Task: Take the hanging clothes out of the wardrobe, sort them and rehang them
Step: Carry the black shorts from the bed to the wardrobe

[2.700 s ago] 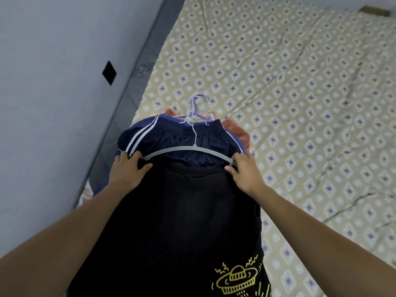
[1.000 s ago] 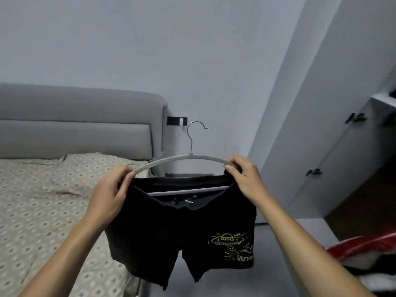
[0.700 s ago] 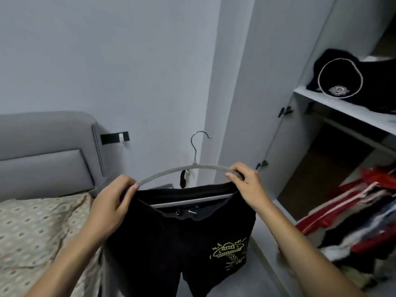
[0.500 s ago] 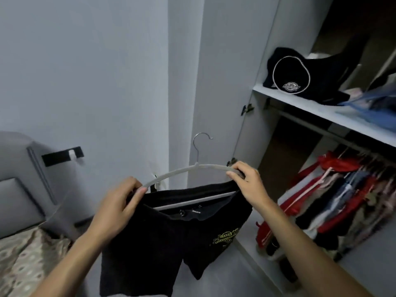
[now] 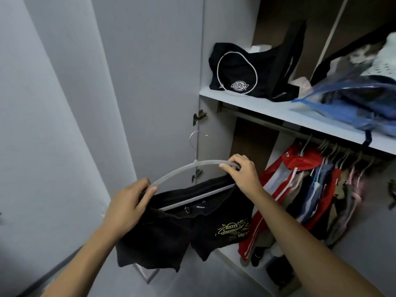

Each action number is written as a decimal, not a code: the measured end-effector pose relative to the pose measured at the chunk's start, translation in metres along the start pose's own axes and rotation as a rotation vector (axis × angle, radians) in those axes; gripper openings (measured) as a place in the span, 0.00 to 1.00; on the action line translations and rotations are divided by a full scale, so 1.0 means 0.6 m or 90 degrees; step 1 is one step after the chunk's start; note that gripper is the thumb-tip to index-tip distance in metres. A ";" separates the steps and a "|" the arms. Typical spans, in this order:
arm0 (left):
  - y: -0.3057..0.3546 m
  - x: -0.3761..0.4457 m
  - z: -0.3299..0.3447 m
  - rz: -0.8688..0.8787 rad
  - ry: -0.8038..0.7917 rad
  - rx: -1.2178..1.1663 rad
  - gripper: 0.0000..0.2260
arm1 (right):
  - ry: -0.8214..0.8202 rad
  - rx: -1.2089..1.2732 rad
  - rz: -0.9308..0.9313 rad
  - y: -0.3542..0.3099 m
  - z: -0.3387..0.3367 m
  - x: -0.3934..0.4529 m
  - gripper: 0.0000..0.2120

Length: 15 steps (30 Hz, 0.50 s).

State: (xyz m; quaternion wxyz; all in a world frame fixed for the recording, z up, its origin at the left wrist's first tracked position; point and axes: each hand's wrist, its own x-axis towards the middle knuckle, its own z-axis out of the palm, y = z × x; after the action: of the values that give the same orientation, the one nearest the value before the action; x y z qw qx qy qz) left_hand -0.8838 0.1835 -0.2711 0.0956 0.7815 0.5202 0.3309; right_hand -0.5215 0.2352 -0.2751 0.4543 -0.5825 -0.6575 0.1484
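Note:
A pair of black shorts (image 5: 184,230) with a yellow UFO print hangs over the bar of a grey hanger (image 5: 188,167) with a metal hook. My left hand (image 5: 128,205) grips the hanger's left end together with the shorts' waistband. My right hand (image 5: 242,172) grips the hanger's right end. I hold the hanger tilted, right end higher, in front of the open wardrobe. Its rail (image 5: 267,123) runs under a white shelf (image 5: 257,103), and several red, blue and pink garments (image 5: 310,189) hang at the rail's right part.
The open wardrobe door (image 5: 150,82) stands just behind the hanger. On the shelf lie a black bag (image 5: 246,76) with a white circle logo and a blue plastic bag (image 5: 353,99) of clothes. Dark items sit on the wardrobe floor (image 5: 276,273).
I have turned from the bed to the wardrobe, carrying the hanger with the black shorts in both hands. The wardrobe's shelf and rail now fill the right of the view.

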 end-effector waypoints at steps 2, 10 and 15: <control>0.006 0.042 0.023 0.007 -0.006 -0.003 0.17 | 0.005 0.000 0.012 0.025 -0.005 0.032 0.14; -0.004 0.183 0.108 0.026 -0.046 0.055 0.18 | -0.008 -0.005 0.065 0.116 -0.011 0.140 0.13; -0.013 0.267 0.175 0.063 -0.075 0.051 0.20 | -0.015 -0.045 0.078 0.181 -0.015 0.194 0.14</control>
State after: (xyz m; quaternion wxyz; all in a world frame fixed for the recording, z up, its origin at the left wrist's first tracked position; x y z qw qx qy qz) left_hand -0.7866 0.3476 -0.2881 0.0780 0.8274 0.4877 0.2676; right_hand -0.4355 0.3674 -0.2994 0.4158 -0.6357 -0.6306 0.1591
